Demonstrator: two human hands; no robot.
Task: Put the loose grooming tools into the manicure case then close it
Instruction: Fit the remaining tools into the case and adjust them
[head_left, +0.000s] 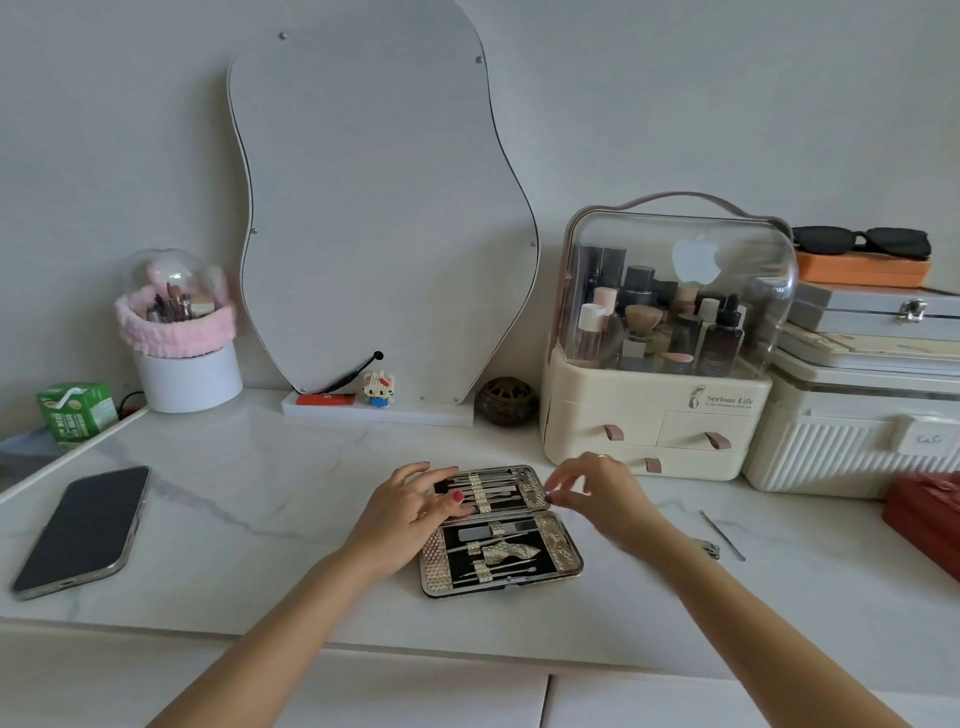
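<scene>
Two halves of the case (501, 531) lie open on the table (270, 493). Left hand (410, 501) rests flat, released, on its far half; right hand (592, 491) pinches that half's right edge. Right of it lie a clipper (710, 548) and a thin pick (722, 535).

Phone (83, 530) left of case (501, 530), organizer (660, 415) behind-right.

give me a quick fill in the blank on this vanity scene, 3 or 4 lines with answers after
1. The manicure case lies ____ on the marble top.
2. The left hand rests on the case's ____ half.
3. The thin metal tool lies loose to the ____ of the case.
4. The phone lies screen ____.

Missing words: open; far; right; up
</scene>
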